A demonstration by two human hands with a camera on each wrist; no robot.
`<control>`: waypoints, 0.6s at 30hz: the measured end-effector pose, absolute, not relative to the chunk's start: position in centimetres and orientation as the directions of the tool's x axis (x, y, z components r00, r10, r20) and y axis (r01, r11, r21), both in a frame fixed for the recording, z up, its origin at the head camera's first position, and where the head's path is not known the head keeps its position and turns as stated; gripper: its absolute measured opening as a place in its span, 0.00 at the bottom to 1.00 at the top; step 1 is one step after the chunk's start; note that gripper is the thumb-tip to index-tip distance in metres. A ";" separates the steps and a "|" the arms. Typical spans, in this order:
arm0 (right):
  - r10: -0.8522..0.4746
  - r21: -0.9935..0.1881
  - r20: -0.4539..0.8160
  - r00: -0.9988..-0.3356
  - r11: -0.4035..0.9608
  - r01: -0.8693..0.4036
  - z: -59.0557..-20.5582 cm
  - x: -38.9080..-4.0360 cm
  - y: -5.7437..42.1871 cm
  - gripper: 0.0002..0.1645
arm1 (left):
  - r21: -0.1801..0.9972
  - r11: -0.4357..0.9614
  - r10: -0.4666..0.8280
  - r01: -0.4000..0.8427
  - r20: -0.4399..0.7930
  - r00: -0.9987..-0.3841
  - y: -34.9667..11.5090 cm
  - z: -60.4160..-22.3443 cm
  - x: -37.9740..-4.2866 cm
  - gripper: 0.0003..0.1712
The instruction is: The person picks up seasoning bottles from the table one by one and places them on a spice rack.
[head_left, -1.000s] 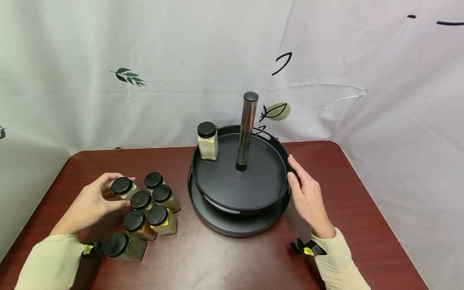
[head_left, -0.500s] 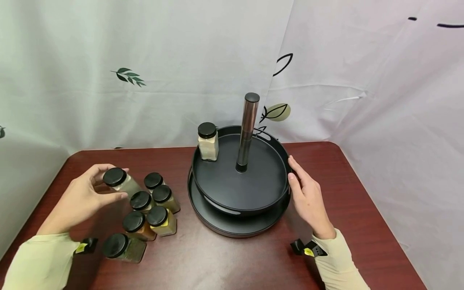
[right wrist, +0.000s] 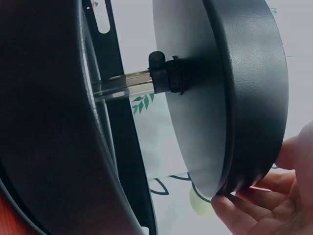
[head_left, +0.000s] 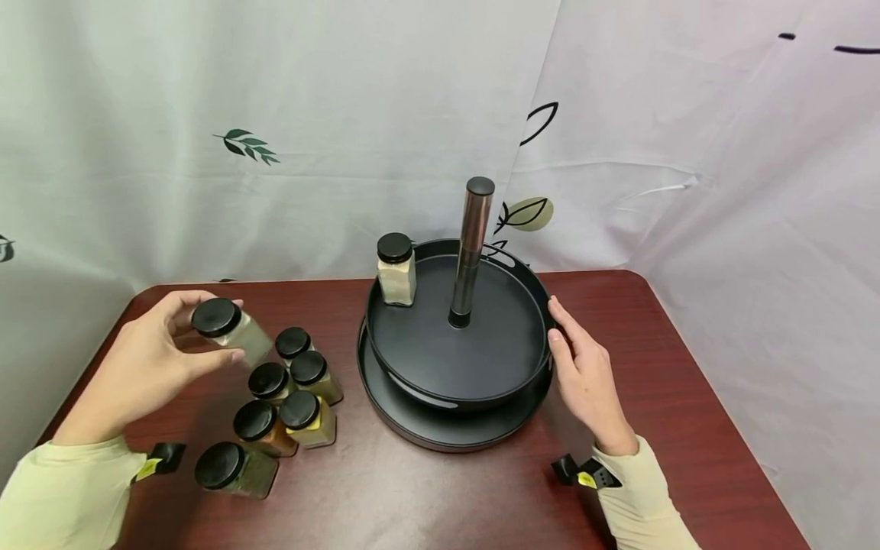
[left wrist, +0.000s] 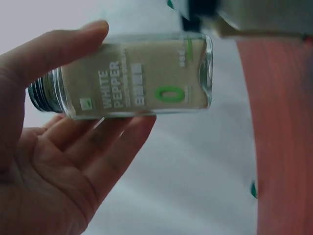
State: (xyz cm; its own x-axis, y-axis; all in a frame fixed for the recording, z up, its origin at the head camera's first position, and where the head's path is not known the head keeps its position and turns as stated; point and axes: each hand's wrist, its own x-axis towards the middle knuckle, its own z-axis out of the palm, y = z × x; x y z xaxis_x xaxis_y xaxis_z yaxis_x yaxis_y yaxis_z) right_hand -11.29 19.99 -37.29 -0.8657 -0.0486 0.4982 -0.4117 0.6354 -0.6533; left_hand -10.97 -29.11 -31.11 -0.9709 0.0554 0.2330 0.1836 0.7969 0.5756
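Observation:
My left hand (head_left: 151, 344) holds a square glass spice jar (head_left: 242, 333) with a black lid, lifted above the table and tilted. In the left wrist view the jar (left wrist: 142, 78) is labelled white pepper, gripped between thumb and fingers. My right hand (head_left: 587, 374) rests against the right rim of a two-tier black round tray stand (head_left: 481, 359). The right wrist view shows its fingers (right wrist: 264, 198) touching the outer wall of the upper tray (right wrist: 257, 83). One jar of pale powder (head_left: 396, 279) stands on the upper tier at its back left.
Several black-lidded spice jars (head_left: 302, 416) are grouped on the red-brown table (head_left: 385, 504), left of the stand. A dark metal post (head_left: 470, 252) rises from the stand's centre. White printed curtains (head_left: 344, 137) hang behind the table.
My left hand has raised the white pepper jar off the table beside the group, moving up and slightly left. The right hand keeps its place on the rim.

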 end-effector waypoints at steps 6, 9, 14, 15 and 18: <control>-0.050 -0.654 0.498 -0.866 0.635 -0.412 -37.3 -11.3 20.0 0.25 | 0.595 0.787 0.009 0.160 0.249 -0.968 -27.7 -29.5 -10.6 0.41; -0.050 -0.654 0.496 -0.867 0.636 -0.411 -37.2 -11.2 19.9 0.25 | 0.612 0.776 -0.007 0.156 0.257 -0.966 -26.9 -28.6 -10.4 0.40; -0.047 -0.653 0.495 -0.867 0.638 -0.408 -37.2 -11.2 20.0 0.25 | 0.651 0.740 -0.010 0.169 0.262 -0.965 -25.4 -27.3 -10.3 0.39; -0.048 -0.653 0.496 -0.867 0.638 -0.408 -37.2 -11.2 20.0 0.25 | 0.658 0.734 -0.011 0.168 0.260 -0.966 -25.1 -27.1 -10.4 0.40; -0.050 -0.652 0.499 -0.865 0.636 -0.413 -37.2 -11.3 20.0 0.25 | 0.680 0.711 -0.009 0.181 0.266 -0.964 -24.3 -26.8 -10.6 0.41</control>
